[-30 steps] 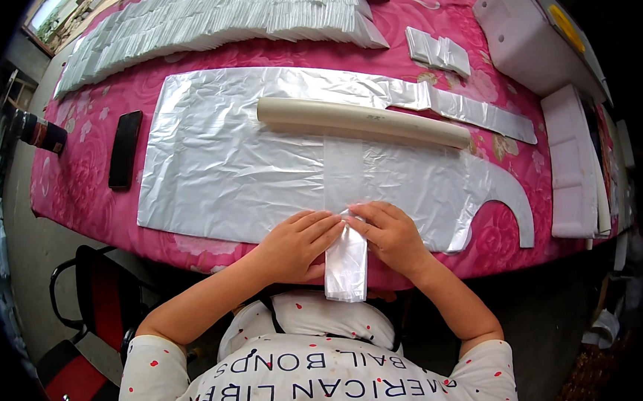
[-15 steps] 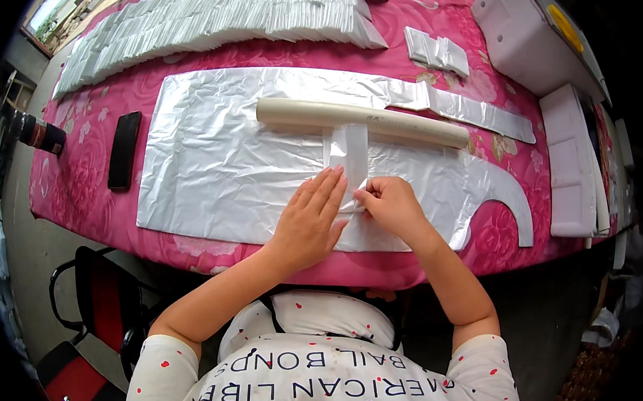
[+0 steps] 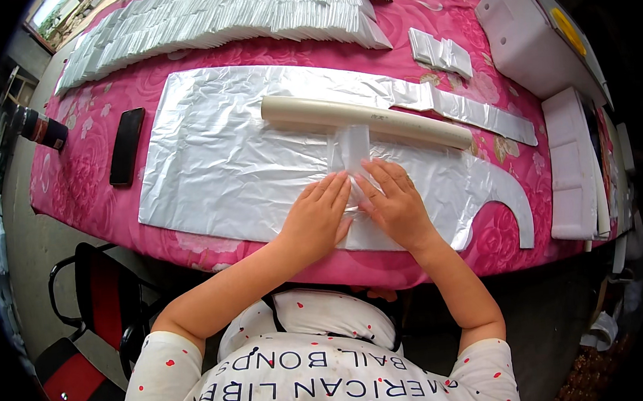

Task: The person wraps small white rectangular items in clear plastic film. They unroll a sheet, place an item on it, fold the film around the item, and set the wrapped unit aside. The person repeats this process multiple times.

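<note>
A stack of white plastic bags (image 3: 213, 148) with handle cut-outs lies flat in front of me. On top of it, a narrow folded strip of the same thin plastic (image 3: 356, 147) runs from the pale tube toward my body. My left hand (image 3: 316, 212) rests at the strip's left edge, fingers stretched out. Opposite it, my right hand (image 3: 395, 203) lies on the strip's right side with its fingers extended. The fingertips of both hands nearly meet over the plastic. Beyond them, the long cream tube (image 3: 364, 119) lies slantwise across the bags.
Rows of folded white bags (image 3: 227, 21) cover the far side of the pink flowered tablecloth (image 3: 82, 184). A small folded bundle (image 3: 440, 53) lies far right, near white foam boxes (image 3: 526, 37). Left are a black phone (image 3: 127, 147) and a dark bottle (image 3: 39, 128). Red-black chairs (image 3: 105, 297) stand lower left.
My right hand has gone from pinching the strip's edge to lying spread on it, slightly farther from me. My left hand has shifted only a little.
</note>
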A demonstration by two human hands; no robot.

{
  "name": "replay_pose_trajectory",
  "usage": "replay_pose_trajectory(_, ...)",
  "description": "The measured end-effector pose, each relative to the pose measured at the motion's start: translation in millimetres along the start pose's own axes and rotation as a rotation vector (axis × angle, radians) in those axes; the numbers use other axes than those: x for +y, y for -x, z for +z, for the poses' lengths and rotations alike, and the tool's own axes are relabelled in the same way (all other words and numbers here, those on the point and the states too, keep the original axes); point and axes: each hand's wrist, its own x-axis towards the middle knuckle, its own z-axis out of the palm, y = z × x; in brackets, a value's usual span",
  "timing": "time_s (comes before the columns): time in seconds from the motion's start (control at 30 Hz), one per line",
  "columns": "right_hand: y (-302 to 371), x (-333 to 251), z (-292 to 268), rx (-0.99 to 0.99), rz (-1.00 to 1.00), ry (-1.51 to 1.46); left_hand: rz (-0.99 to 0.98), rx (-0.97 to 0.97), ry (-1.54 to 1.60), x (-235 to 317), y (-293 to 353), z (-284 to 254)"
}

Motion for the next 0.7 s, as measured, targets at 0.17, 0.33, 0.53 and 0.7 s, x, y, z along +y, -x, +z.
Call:
replay_pose_trajectory(0.17,-5,14,0,-0.166,-0.027,-0.206,0.042,0.067,-0.099,-5,-10,6)
replay_pose_trajectory(0.33,-9,20,-3,-0.152,0.004,-0.27,0.139,0.066,-0.167,-9,-11,-1)
replay_pose_trajectory(0.53,7,6,-2,-0.051,-0.108,-0.268,0.266,0.009,0.095,-4,28,-5)
replay_pose_trajectory(0.7,35,-25,-7,-0.08,-0.141,-0.27,0.273,-0.095,0.096,1,50,-20)
